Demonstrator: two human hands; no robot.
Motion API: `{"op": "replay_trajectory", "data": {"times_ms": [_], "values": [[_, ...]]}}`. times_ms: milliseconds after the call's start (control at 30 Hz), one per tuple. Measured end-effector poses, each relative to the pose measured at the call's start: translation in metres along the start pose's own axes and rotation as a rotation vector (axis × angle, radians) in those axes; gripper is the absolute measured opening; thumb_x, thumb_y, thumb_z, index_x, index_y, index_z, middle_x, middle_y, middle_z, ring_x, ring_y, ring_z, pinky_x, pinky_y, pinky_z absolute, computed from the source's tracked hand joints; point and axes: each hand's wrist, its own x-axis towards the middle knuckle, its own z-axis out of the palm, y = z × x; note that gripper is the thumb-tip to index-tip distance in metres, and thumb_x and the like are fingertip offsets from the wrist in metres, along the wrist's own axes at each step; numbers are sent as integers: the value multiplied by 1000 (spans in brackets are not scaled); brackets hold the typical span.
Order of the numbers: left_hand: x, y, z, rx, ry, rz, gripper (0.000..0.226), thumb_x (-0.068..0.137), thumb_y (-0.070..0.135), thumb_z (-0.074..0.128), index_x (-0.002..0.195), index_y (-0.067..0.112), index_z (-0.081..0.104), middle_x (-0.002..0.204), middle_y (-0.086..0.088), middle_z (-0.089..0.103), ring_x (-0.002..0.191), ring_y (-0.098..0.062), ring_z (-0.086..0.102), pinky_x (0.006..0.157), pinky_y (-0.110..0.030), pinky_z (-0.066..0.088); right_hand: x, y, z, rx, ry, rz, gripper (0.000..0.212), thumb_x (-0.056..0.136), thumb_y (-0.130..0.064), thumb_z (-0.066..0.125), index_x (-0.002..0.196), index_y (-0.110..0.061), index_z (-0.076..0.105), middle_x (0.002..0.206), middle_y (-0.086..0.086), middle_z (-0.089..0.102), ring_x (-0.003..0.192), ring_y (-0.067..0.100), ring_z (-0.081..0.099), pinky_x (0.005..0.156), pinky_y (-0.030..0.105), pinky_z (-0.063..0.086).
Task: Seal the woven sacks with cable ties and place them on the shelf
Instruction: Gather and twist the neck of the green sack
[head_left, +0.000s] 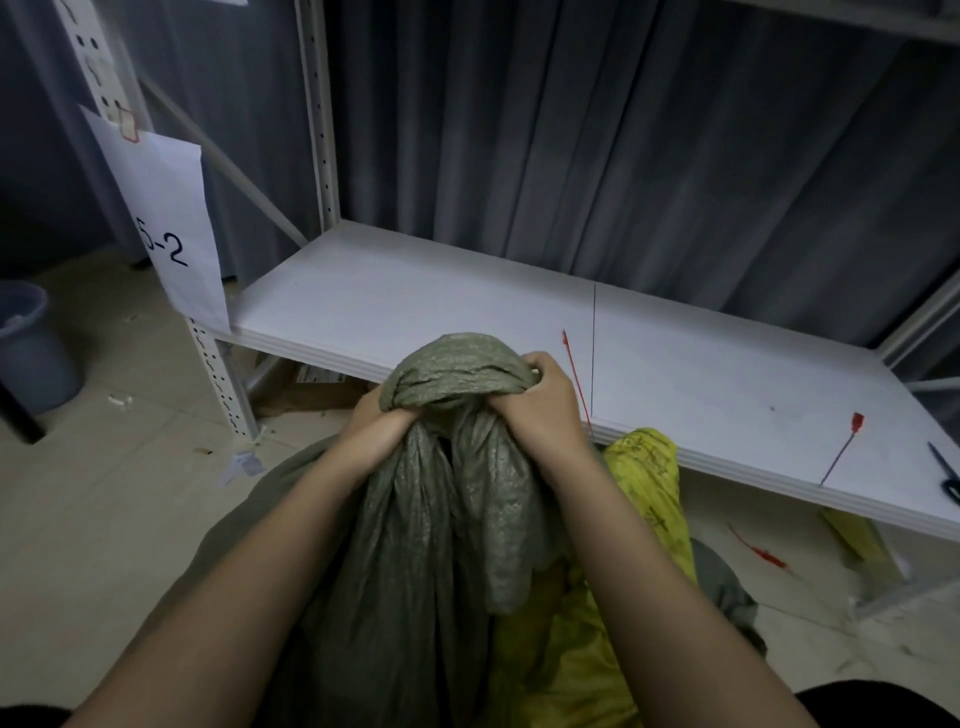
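A: Nearest the lens: two bare forearms reaching forward and down. Below them, the bulging olive-green woven plastic sack (415, 545), upright on the pale tiled floor (104, 519).

B: Hands?

A: Left hand (376, 428), grip closed tight round the left side of the gathered neck. Right hand (540, 405), grip also closed, fingers curled into the bunched mouth on the right. Sack top puffs up in a rounded wad above both fists.

B: Anything tied on it?

A: Cannot tell; no tie visible at the neck.

B: Beside the green one?

A: Yellow woven sack with dark print (649, 478), just right of it, touching, partly tucked under the shelf edge. A red tie (758, 553) lies on the floor further right.

B: And the shelf?

A: Low white shelf board (415, 296) of the metal rack, just beyond the hands. On it: long red cable tie (575, 379) close behind the right hand, a second red cable tie (841, 449) well to the right, blue-handled scissors (948, 475) at the frame edge.

B: Farther off?

A: White paper label marked "5-2" (166, 228) taped to the left upright. Blue plastic bin (31, 343) far left on the floor. Grey pleated curtain (623, 130) behind the rack.
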Motion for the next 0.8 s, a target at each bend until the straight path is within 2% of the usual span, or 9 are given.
{"op": "replay_trajectory", "data": {"times_ms": [67,133,233,300,433,533,667,733,800], "values": [[-1,-2,1,-87,0,-50,42,70,40,67,110,32,60,115,8,62,114,-13,54,101,-30,39,-11,5,9,264,-69,135,37,73,-7,74,100,-17,51,92,5,65,79,16,62,71,27,50],[-3,-3,1,-159,-14,-111,31,70,34,68,101,31,63,108,7,66,112,-17,58,102,-35,42,-22,19,20,429,-137,237,51,71,-1,76,112,-17,50,98,4,64,84,15,64,71,23,54],[-6,-7,1,-164,-30,-165,24,74,30,68,98,29,65,108,1,68,103,-19,63,98,-38,47,-39,46,41,463,-330,282,84,56,-16,86,130,-19,46,115,5,65,102,19,65,90,36,53],[-9,-7,1,-174,-21,-171,14,84,21,63,97,26,64,106,-2,68,96,-17,64,94,-35,48,-47,59,46,431,-412,237,90,56,-14,87,134,-18,41,121,4,62,109,16,62,93,34,52],[-8,-7,1,-152,-17,-170,25,76,30,69,100,29,63,110,0,67,103,-18,62,97,-36,46,-48,67,36,241,-417,137,85,60,-9,88,130,-17,41,122,-1,60,109,8,59,85,12,49],[-8,-7,3,-182,0,-186,19,86,24,63,105,26,61,111,-5,66,103,-21,62,97,-37,46,-42,65,26,95,-368,71,74,63,-10,86,126,-16,48,114,-5,63,103,6,60,78,5,46],[-10,-11,6,-181,33,-177,31,65,38,72,93,25,66,107,-4,69,101,-21,64,99,-42,47,-40,61,17,-23,-259,-12,50,70,-6,73,117,-20,58,100,-7,65,95,10,62,76,15,46],[-12,-14,7,-170,48,-152,19,74,34,70,92,27,67,104,1,70,102,-19,64,98,-41,48,-40,62,14,-161,-139,-99,37,75,-11,66,111,-21,62,98,-5,65,93,13,61,75,21,47],[-14,-15,9,-169,41,-148,13,79,33,67,91,29,67,100,6,70,100,-16,64,94,-37,49,-38,67,13,-424,-33,-203,36,77,-15,60,112,-23,60,103,1,60,97,21,56,74,27,43]]}}
